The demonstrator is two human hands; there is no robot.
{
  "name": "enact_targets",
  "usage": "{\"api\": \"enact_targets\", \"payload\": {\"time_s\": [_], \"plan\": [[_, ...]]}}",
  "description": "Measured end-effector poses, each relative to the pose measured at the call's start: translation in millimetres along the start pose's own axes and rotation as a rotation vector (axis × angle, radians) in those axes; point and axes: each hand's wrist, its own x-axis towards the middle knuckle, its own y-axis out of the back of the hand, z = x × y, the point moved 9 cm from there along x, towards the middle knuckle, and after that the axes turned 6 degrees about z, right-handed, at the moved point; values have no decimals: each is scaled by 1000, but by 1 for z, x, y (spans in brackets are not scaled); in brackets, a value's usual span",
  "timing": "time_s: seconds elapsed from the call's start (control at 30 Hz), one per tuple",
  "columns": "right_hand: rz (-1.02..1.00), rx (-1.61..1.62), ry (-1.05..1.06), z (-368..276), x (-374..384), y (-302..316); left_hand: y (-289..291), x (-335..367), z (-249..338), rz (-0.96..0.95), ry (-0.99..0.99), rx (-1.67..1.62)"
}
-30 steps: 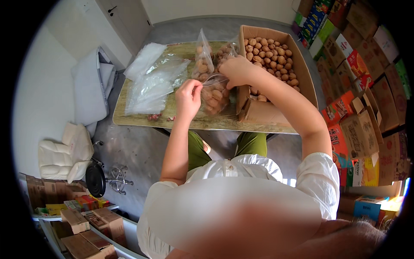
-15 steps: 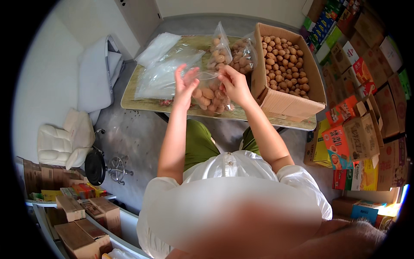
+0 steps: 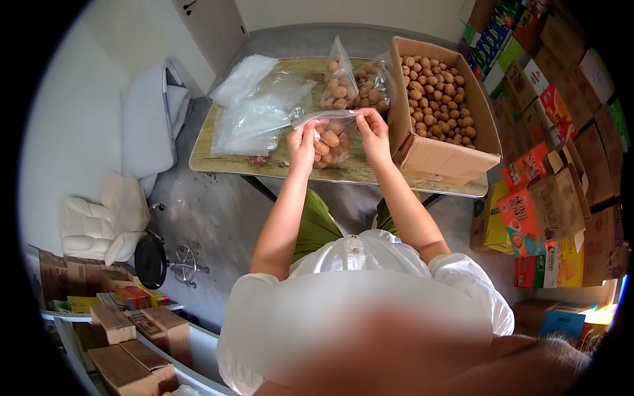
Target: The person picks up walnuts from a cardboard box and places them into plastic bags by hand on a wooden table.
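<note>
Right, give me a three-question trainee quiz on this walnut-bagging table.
1. True or false: both hands pinch the top edge of the clear bag of walnuts.
2. Where does the cardboard box of loose walnuts stand, seen from the person?
A. left of the hands
B. right of the hands
C. on the floor
3. Fill in: the empty clear bags lie on the ____ part of the table.

Key
1. True: the left hand and right hand each grip the bag's top.
2. B.
3. Left.
</note>
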Motion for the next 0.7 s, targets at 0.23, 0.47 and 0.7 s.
{"api": "enact_targets", "payload": {"time_s": [0.23,0.47,0.7], "plan": [[-12,158,-36,12,-5,-4,11,1,-10,-4,46,-38],[15,161,-35,6,-6,0,25,-1,6,37,8,-168],[48,170,-49,11,-5,8,24,0,8,46,57,-287]]}}
